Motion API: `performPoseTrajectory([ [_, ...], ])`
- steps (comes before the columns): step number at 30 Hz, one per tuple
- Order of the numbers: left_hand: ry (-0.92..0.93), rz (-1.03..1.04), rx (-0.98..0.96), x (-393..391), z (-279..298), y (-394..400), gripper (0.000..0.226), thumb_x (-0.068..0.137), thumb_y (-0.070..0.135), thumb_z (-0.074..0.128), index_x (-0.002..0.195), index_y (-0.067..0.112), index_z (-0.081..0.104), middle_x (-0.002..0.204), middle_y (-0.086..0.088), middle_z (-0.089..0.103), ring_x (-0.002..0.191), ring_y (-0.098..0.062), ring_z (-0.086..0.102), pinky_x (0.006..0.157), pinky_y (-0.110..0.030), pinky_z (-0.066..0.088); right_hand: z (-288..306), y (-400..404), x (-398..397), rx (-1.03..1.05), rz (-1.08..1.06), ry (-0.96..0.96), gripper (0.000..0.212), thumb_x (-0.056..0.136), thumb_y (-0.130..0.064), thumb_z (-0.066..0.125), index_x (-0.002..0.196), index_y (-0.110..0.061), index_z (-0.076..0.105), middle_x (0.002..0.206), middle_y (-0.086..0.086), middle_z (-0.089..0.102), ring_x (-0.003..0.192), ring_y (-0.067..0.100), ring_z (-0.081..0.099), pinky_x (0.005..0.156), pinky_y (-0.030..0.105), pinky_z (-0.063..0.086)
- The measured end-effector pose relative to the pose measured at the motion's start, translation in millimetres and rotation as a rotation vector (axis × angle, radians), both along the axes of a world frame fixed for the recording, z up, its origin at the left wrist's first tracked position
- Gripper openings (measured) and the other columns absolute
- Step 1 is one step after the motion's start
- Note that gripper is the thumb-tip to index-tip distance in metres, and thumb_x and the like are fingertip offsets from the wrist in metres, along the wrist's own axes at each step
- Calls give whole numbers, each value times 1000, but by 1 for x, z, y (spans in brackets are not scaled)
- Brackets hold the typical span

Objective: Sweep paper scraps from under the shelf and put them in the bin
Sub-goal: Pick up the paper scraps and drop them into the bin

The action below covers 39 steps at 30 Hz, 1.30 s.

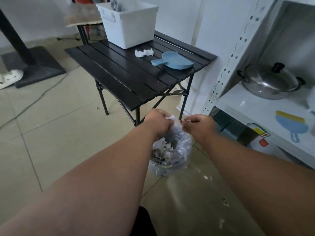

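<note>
Pale floor tiles [51, 133] fill the lower view, with a few small white scraps [225, 202] lying loose on them near the white metal shelf [255, 108] at the right. Both hands are held out over a clear plastic bag [177, 150] that hangs between them above the floor. Left hand [157, 120] grips the bag's rim with curled fingers, a bit of crumpled white paper [170, 117] showing at its fingertips. Right hand [198, 122] pinches the opposite edge of the rim between thumb and fingers. Inside the bag sits a heap of torn paper scraps [163, 149], white and greyish, crumpled and jagged, seen through the wrinkled, glossy film.

Beyond the hands stands a black slatted folding desk [119, 74]. On it are a white plastic bin [129, 24], more crumpled white paper [144, 53] just in front of the bin, and a light blue dustpan [172, 61] near the right edge. On the shelf rests a steel pot with a lid [269, 82], and a black pedestal base [34, 65] stands at the left
</note>
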<state>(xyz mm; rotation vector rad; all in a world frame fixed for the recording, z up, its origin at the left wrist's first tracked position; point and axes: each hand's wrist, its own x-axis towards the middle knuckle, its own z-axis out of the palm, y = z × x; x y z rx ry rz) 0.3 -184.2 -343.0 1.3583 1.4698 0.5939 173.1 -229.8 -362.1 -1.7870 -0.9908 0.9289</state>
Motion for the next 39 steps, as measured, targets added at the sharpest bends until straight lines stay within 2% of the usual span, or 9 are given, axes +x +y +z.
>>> performPoseTrajectory([
  [5,92,23,-17,4,-16,24,17,89,34,79,85,18,76,86,-10,78,86,-29,77,84,-42,66,-20,22,2,-26,31,-47,17,80,-11,81,96,-18,78,92,7,75,84,22,76,81,41,64],
  [13,170,-14,-60,18,-35,35,26,88,28,79,111,17,77,96,-7,77,91,-28,76,86,-44,65,-45,43,0,-81,59,-35,15,82,-12,79,97,-16,78,93,13,73,87,32,75,79,47,64],
  [17,143,37,-126,23,-37,29,70,89,38,78,151,22,50,133,-8,66,109,-29,71,97,-43,61,-51,44,1,-131,138,-89,36,82,-25,73,118,-20,73,115,5,72,99,24,72,85,44,62],
  [21,137,50,-223,28,-36,24,103,83,51,82,165,28,25,154,-5,52,129,-28,61,106,-36,51,-54,41,9,-159,144,-51,47,78,-38,71,121,-20,70,120,3,72,103,22,71,89,47,60],
  [28,137,-13,-167,46,-33,13,86,90,49,75,163,31,31,163,-7,42,145,-34,46,118,-50,42,-40,18,28,-217,299,-324,71,83,-26,79,147,-23,48,119,-2,70,104,16,68,94,40,57],
  [33,63,-17,-130,74,-33,7,68,93,39,74,155,27,48,146,-11,60,108,-29,65,93,-36,56,-43,4,44,-214,439,-72,116,74,-13,87,159,-37,11,150,-2,52,121,15,63,100,44,54],
  [35,72,-36,-134,85,-36,5,62,92,37,74,150,29,53,141,-8,64,102,-31,71,80,-35,60,-41,-3,51,-165,389,55,109,81,-5,81,160,-35,12,150,-2,52,120,13,63,99,42,55],
  [37,77,-54,-124,95,-40,1,59,91,38,74,147,29,57,136,-9,68,101,-35,74,87,-42,63,-40,-10,60,-125,309,90,90,88,-3,72,159,-28,22,142,-2,58,112,10,66,90,30,56],
  [39,106,-79,-81,102,-44,-4,57,92,40,73,145,27,59,136,-10,68,109,-35,73,101,-43,59,-44,-16,76,-103,244,41,69,92,-7,67,153,-24,39,129,-3,67,106,11,68,88,31,58],
])
